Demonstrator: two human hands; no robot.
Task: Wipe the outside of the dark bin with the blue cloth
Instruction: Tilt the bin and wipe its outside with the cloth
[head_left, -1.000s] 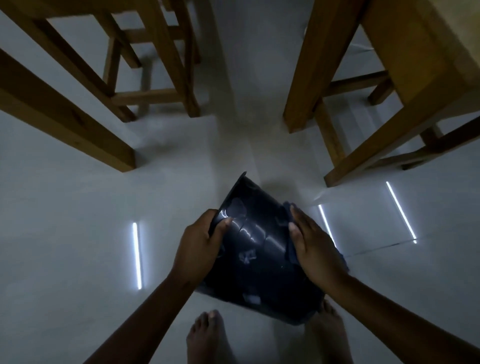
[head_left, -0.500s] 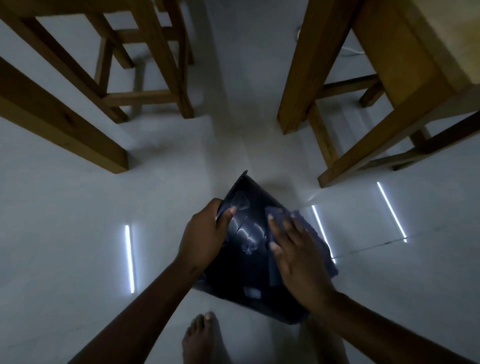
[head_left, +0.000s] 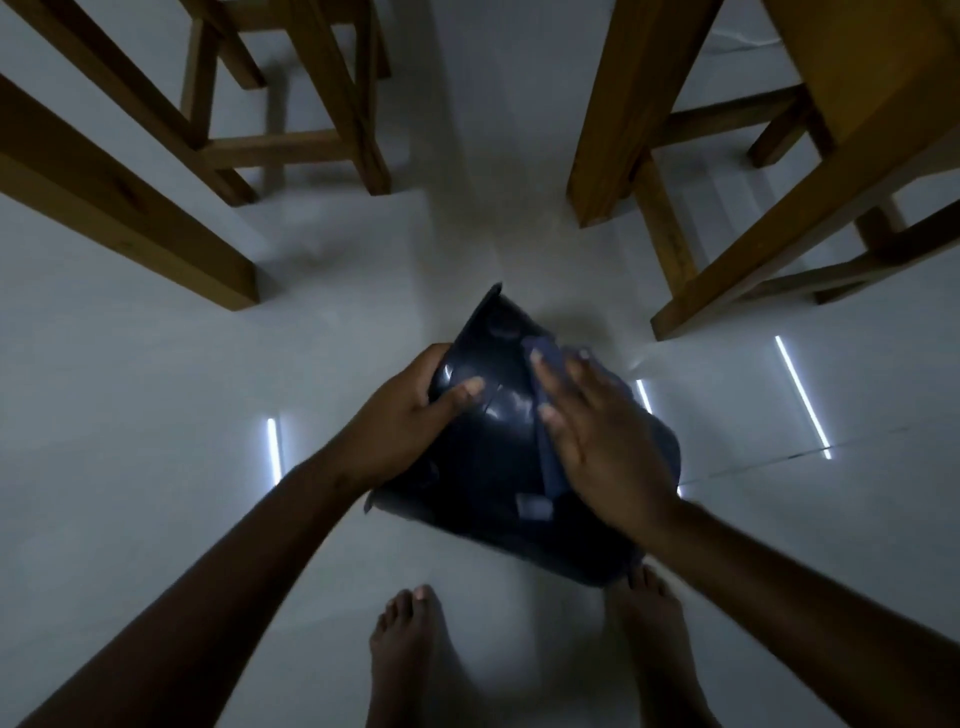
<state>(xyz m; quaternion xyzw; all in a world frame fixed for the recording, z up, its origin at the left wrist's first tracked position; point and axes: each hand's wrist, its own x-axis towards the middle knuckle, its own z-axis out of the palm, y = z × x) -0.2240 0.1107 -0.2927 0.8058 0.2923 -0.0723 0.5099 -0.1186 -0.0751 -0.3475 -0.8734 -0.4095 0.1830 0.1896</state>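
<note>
The dark bin (head_left: 493, 467) is held tilted above the pale floor, its glossy outer wall facing me. My left hand (head_left: 402, 415) grips the bin's left side, thumb lying across the wall. My right hand (head_left: 602, 441) lies flat on the wall's right part, fingers spread, pressing the blue cloth (head_left: 545, 395) against it. The cloth shows as a strip beside and beyond my fingers; most of it is hidden under the palm.
Wooden chair and table legs stand ahead: a thick leg (head_left: 130, 208) at the left, a chair frame (head_left: 291, 140) behind it, table legs (head_left: 623, 119) and braces at the right. My bare feet (head_left: 410, 660) are below the bin. Light strips reflect on the floor (head_left: 156, 415).
My right hand has slid with the cloth from the bin's right edge up and across its wall toward the far end. My left hand kept its grip on the left side.
</note>
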